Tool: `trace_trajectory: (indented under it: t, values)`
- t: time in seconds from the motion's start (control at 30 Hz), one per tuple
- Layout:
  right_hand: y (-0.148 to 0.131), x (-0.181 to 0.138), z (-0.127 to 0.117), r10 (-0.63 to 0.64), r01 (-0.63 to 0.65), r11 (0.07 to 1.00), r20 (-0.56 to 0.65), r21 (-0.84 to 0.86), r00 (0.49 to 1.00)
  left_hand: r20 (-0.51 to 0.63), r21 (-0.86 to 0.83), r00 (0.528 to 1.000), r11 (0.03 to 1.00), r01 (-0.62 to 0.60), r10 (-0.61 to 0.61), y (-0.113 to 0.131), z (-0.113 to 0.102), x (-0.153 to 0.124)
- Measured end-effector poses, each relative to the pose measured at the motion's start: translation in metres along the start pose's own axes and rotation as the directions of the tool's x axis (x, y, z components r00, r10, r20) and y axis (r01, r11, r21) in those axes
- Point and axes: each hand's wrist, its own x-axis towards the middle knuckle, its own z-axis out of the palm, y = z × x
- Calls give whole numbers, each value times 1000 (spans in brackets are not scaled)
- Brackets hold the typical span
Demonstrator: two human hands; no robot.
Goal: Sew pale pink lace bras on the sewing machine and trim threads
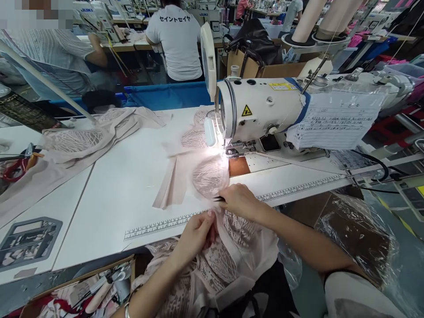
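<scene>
My left hand (200,229) is closed, pinching the edge of a pale pink lace bra piece (218,263) that hangs over the table's front edge onto my lap. My right hand (243,201) is closed around small thread snips (218,198); only their dark pointed tips show, by the fabric just above my left fingertips. On the table, a joined lace cup (210,176) lies beneath the lit needle area of the white sewing machine (265,106). More lace cups (194,137) extend behind it, with a plain pink strip (172,183) to the left.
Pink lace pieces (79,139) and red-handled scissors (15,170) lie at the left. A printed ruler (165,227) runs along the front edge. Below it stands a box (82,282) of odds and ends. Co-workers sit beyond the blue cloth bin (165,95).
</scene>
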Motion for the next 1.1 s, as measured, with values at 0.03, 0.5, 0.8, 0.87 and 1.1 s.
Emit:
trace_trajectory:
  t: [0.03,0.5,0.8,0.87,1.1]
  values:
    - [-1,-1,-1,6,-6,1000,3,-31,1000,9,58,1000,998,-31,30,6,-4,1]
    - [6,-21,3,-162,-89,640,248,763,955,-417,-140,907,990,-2,-57,-5,-15,5]
    - [-22,-17,36,-294,240,845,39,478,955,-721,116,684,992,-43,114,9,-14,25]
    - [-26,-15,42,-278,242,856,14,456,960,-744,100,658,993,-62,116,11,-9,23]
    - [-28,-17,57,-189,223,851,-118,475,975,-787,-38,616,994,-107,37,18,15,31]
